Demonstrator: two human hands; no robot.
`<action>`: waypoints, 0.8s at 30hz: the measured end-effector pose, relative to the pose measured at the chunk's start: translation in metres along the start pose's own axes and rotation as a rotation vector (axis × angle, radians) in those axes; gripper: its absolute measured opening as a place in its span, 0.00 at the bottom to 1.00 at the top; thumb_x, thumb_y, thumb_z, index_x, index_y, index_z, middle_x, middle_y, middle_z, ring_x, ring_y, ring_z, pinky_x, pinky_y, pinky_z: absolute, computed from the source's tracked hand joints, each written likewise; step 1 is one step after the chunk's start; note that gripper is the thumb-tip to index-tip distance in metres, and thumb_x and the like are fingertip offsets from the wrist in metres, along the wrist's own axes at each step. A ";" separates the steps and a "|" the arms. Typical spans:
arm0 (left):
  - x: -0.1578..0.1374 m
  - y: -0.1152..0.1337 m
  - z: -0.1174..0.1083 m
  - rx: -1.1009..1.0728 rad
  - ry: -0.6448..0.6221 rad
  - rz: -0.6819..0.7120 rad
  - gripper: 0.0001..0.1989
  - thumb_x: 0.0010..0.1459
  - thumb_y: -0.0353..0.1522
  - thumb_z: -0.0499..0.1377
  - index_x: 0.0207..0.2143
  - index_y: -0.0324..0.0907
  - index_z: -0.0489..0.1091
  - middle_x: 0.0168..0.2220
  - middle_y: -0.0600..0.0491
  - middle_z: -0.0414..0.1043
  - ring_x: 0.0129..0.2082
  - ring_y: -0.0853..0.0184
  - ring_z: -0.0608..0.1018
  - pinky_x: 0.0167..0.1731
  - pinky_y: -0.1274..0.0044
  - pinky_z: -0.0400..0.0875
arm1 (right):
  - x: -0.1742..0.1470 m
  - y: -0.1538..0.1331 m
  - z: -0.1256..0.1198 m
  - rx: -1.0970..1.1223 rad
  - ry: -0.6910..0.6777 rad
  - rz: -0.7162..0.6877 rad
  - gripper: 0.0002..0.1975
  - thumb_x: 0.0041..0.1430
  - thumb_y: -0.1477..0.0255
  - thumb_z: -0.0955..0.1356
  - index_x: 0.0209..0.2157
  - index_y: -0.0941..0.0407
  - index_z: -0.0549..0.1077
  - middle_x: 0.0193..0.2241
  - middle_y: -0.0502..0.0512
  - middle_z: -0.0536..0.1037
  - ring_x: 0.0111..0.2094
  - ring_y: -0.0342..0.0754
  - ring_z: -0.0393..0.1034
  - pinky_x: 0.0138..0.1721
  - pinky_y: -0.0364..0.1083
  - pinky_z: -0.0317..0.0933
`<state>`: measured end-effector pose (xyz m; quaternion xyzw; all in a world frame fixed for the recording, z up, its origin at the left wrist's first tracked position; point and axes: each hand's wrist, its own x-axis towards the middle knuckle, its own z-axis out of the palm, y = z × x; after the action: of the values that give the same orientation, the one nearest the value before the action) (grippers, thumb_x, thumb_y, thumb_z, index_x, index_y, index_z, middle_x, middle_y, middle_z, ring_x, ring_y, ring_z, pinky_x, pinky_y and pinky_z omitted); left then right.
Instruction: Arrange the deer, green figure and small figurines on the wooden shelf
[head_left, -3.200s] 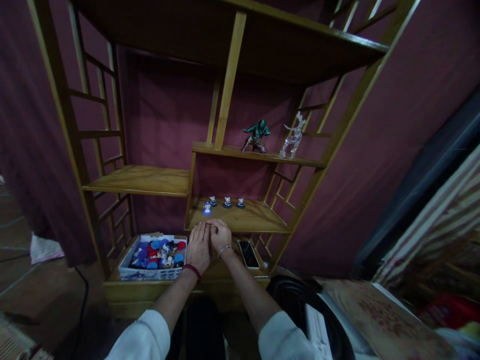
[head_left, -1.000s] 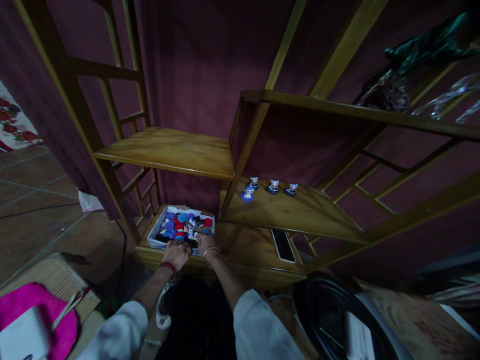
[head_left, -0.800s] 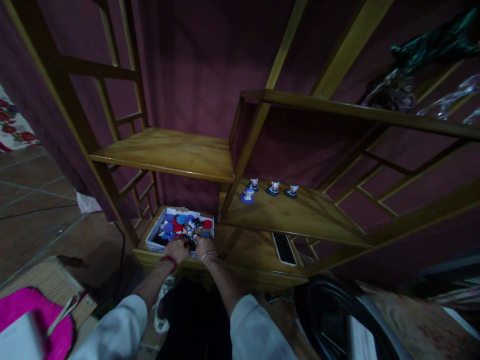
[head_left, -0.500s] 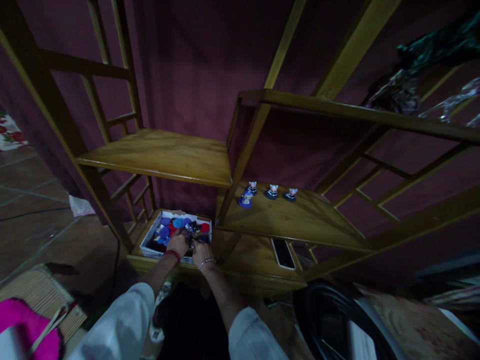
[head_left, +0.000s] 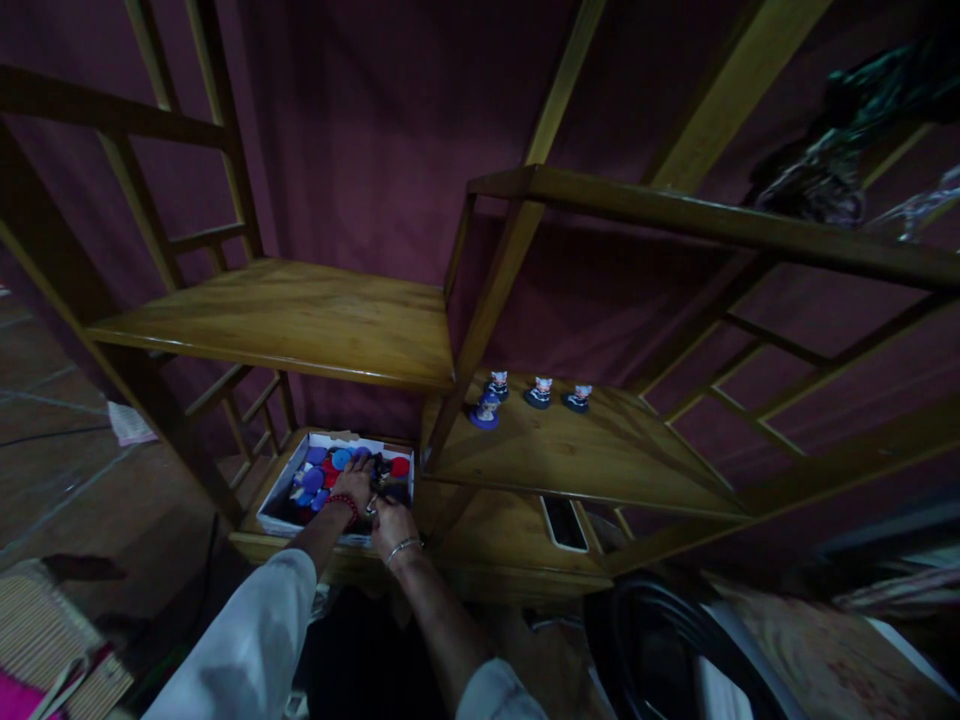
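A white open box point(head_left: 279, 520) stands on the lowest shelf, filled with small figurines on round blue, purple and red bases. My left hand point(head_left: 354, 482), wearing a red bead bracelet, is inside the box with its fingers stretched over the figurines. Close beside it, at the box's front right, my right hand point(head_left: 394, 525) has its fingers curled together; what they pinch is too dark and small to name. On the shelf to the right stand three black-and-white figurines point(head_left: 540, 393) and a purple figurine point(head_left: 486, 410) on a purple base.
A wooden shelf board point(head_left: 300, 315) overhangs the box, and a slanted post point(head_left: 480, 330) rises at its right. A phone point(head_left: 564, 523) lies on the lowest shelf. On the floor at right is a black round object point(head_left: 652, 630); a woven stool point(head_left: 52, 640) stands left.
My right hand has drawn back toward the box's front edge, while my left hand has flattened and reached further over the figurines. The view has shifted slightly.
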<state>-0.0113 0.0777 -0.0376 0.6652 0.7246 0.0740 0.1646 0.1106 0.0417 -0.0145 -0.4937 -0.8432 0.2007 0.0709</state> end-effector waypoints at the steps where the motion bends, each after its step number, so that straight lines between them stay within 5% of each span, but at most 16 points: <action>1: 0.001 -0.001 0.001 0.000 -0.011 -0.009 0.27 0.48 0.28 0.51 0.53 0.37 0.55 0.57 0.42 0.53 0.57 0.60 0.53 0.52 0.69 0.53 | 0.000 0.000 0.000 0.001 -0.002 -0.001 0.17 0.49 0.81 0.60 0.41 0.59 0.69 0.38 0.61 0.74 0.38 0.49 0.70 0.39 0.42 0.61; 10: 0.001 -0.006 -0.001 -0.002 0.004 -0.106 0.21 0.54 0.29 0.45 0.51 0.38 0.59 0.50 0.42 0.60 0.45 0.64 0.69 0.47 0.75 0.59 | 0.002 0.000 -0.001 0.006 -0.006 0.002 0.17 0.52 0.79 0.59 0.43 0.58 0.69 0.37 0.61 0.74 0.37 0.48 0.70 0.39 0.42 0.60; 24: 0.009 0.001 -0.003 0.010 -0.002 -0.134 0.18 0.49 0.31 0.50 0.44 0.39 0.66 0.50 0.43 0.62 0.50 0.59 0.64 0.47 0.70 0.58 | 0.002 0.002 0.003 -0.009 -0.023 0.010 0.18 0.49 0.82 0.60 0.43 0.59 0.69 0.36 0.61 0.74 0.37 0.49 0.70 0.39 0.42 0.61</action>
<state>-0.0114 0.0869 -0.0357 0.6162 0.7675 0.0585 0.1665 0.1103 0.0439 -0.0184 -0.4960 -0.8422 0.2031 0.0580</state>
